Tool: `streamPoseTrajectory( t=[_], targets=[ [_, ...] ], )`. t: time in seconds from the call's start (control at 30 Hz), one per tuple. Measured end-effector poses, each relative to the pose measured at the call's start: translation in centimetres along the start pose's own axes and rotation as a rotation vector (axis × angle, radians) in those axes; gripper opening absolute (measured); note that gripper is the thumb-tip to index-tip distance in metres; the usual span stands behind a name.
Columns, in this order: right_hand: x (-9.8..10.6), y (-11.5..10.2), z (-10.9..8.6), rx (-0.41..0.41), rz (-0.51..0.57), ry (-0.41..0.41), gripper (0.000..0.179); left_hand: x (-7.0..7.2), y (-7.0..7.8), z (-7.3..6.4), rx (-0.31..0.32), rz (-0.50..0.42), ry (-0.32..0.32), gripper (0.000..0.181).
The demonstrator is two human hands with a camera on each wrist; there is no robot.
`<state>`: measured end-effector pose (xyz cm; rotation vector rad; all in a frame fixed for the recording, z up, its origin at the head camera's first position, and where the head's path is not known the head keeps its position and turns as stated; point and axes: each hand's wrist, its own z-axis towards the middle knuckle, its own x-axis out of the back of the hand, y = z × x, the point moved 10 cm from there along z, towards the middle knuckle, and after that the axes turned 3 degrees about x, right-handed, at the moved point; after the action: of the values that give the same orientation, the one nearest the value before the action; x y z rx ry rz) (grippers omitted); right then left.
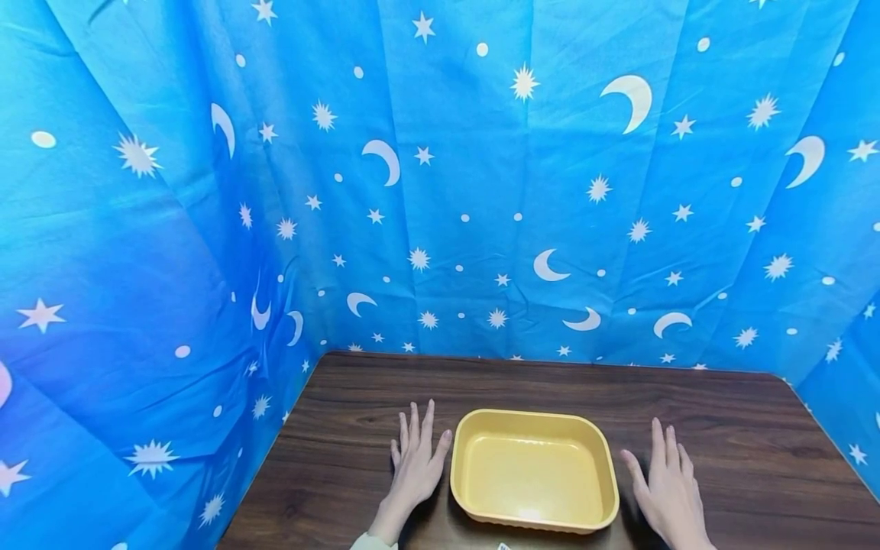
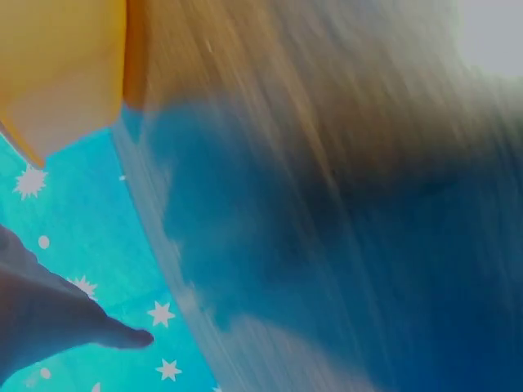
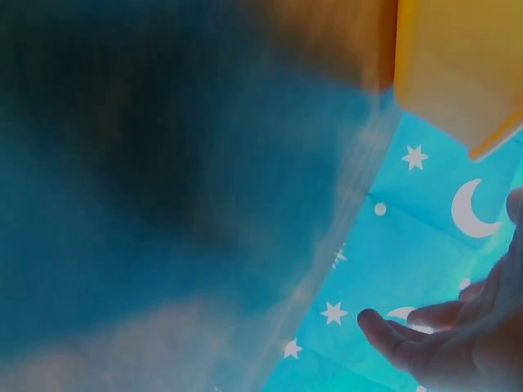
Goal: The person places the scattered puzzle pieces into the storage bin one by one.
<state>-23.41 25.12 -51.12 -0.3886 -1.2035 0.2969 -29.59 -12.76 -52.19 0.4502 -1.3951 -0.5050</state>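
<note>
A yellow rectangular dish with rounded corners and a raised rim stands on the dark wooden table, with nothing visible inside. To its left, my left hand has its fingers extended and spread, apart from the rim. My right hand lies on the other side, fingers straight and thumb out toward the dish. Neither hand holds anything. In the left wrist view, part of the dish shows at the upper left; in the right wrist view, the dish fills the upper right corner.
The dark wood-grain table reaches back to a blue curtain printed with white moons and stars, which also hangs along the left and right sides. A small white scrap shows at the bottom edge, in front of the dish.
</note>
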Motion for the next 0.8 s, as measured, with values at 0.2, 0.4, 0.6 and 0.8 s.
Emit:
streamPoseTrajectory(
  t=[0.2, 0.4, 0.6, 0.8],
  targets=[
    [-0.2, -0.1, -1.6, -0.11, 0.061, 0.021, 0.078, -0.5, 0.9, -0.1, -0.04, -0.203, -0.009, 0.058],
    [-0.4, -0.4, -3.6, -0.208, 0.119, 0.048, 0.077, -1.1, 1.9, 0.2, -0.044, -0.343, -0.032, 0.057],
    [-0.9, -1.3, -5.6, -0.295, 0.181, 0.117, 0.071, -1.5, 2.5, 0.5, -0.011, -0.401, -0.036, 0.06],
    [-1.6, -1.8, -7.0, -0.404, 0.258, 0.1, 0.072, -2.1, 3.4, 0.7, -0.002, -0.453, -0.056, 0.064]
  ],
)
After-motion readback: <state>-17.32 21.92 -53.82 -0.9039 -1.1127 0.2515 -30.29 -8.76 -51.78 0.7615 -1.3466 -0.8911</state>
